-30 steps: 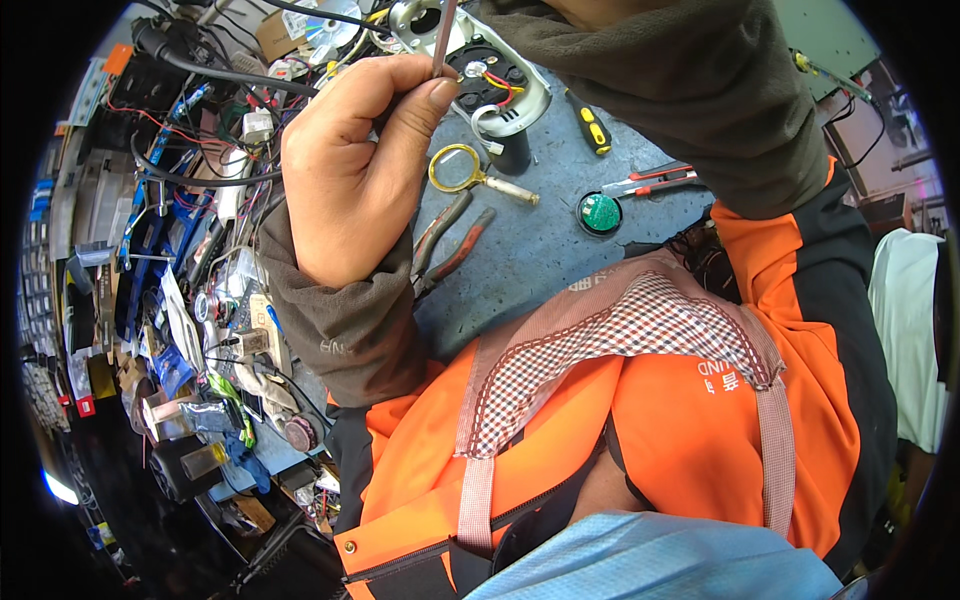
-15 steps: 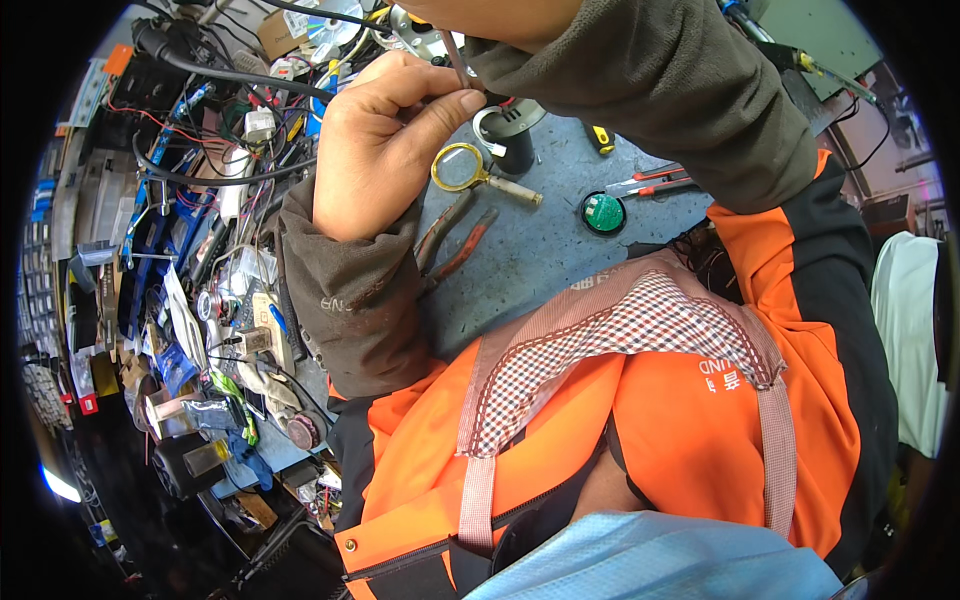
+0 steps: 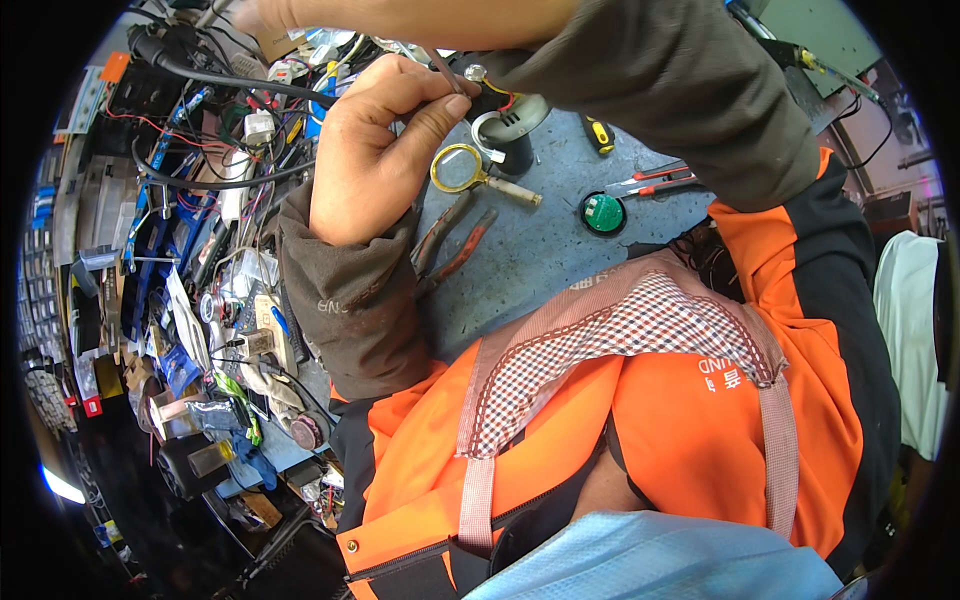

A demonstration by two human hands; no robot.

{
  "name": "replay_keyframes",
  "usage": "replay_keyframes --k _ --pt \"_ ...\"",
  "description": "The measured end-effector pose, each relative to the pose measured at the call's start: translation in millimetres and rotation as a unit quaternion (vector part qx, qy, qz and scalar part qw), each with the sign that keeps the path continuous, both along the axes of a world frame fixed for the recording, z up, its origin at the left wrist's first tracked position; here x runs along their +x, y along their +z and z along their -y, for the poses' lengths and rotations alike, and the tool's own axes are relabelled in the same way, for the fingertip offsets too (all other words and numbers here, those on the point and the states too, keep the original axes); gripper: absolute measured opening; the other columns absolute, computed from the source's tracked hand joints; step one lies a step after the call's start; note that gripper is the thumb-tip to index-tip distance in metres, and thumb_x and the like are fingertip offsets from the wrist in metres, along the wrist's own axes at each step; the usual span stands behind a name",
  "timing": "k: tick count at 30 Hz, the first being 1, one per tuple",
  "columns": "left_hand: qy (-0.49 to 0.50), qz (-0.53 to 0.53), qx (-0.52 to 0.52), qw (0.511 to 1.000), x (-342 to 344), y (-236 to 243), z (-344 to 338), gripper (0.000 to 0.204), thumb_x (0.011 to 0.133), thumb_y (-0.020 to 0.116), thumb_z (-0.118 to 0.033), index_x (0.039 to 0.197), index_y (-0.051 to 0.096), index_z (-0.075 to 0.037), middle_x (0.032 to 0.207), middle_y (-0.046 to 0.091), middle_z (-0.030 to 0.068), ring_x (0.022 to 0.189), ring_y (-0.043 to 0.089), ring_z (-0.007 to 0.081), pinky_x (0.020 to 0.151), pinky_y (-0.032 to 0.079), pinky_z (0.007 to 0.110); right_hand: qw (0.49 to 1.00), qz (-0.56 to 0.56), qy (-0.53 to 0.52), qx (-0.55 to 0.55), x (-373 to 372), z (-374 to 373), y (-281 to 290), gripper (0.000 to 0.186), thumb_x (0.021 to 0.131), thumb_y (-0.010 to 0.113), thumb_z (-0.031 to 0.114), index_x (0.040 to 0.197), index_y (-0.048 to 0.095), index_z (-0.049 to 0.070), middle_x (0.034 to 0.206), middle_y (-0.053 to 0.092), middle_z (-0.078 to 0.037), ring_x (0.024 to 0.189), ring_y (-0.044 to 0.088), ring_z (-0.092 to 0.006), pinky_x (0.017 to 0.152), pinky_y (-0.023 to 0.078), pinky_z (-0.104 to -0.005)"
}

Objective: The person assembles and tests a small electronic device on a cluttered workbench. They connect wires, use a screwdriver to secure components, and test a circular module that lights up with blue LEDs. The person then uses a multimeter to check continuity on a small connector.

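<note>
My left hand (image 3: 375,140) is closed, thumb against forefinger, on a slender brownish-grey strip (image 3: 444,72) that slants up and away; its full shape is hidden. My right arm crosses above it from the right. At the top edge my right hand (image 3: 285,14) reaches far left over the clutter, its fingers blurred and partly cut off. Just right of my left hand sits a dark cylindrical part (image 3: 515,152) with a pale rim, red and yellow wires and a white connector. A brass-rimmed magnifying glass (image 3: 457,168) lies nearer, above red-and-black-handled pliers (image 3: 468,248).
On the grey-blue bench (image 3: 560,260) lie a round green circuit board (image 3: 603,213), red-handled tools (image 3: 660,178) and a yellow-and-black tool (image 3: 599,134). Tangled cables, chargers and tools crowd the left, with a thick black cable (image 3: 240,82) running through them.
My right hand has swung left along the top edge, uncovering the wires near the cylindrical part. My left hand keeps its pinch on the strip, nearly in place.
</note>
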State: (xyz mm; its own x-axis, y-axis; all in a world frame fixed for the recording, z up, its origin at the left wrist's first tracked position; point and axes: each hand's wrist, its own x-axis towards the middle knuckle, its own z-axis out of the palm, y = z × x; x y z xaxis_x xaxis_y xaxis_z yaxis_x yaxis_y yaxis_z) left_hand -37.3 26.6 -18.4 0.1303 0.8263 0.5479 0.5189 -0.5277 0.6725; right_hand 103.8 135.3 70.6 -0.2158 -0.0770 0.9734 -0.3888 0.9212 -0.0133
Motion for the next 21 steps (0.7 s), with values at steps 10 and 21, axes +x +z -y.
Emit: replay_keyframes --k 10,21 --pt "-0.051 -0.054 -0.015 0.997 -10.4 10.5 3.6 0.035 0.083 0.085 -0.008 0.115 0.074 0.002 0.101 0.062 0.0085 0.094 0.06 0.0195 0.087 0.048 0.031 0.977 0.18 -0.094 0.058 46.5 -14.7 23.2 0.052 0.081 0.078 0.012 0.13 0.063 0.001 0.108 0.07 -0.02 0.096 0.069 -0.0372 0.086 0.057 -0.0412" --pt "-0.009 -0.107 0.061 0.992 -15.8 0.4 -5.0 0.049 0.063 0.099 -0.011 0.105 0.077 0.0 0.1 0.064 0.0059 0.096 0.064 0.0213 0.086 0.052 0.033 0.993 0.114 -0.041 0.007 35.1 -12.0 2.1 0.051 0.083 0.082 0.016 0.126 0.061 0.0 0.1 0.069 -0.02 0.089 0.07 -0.0309 0.08 0.057 -0.0375"
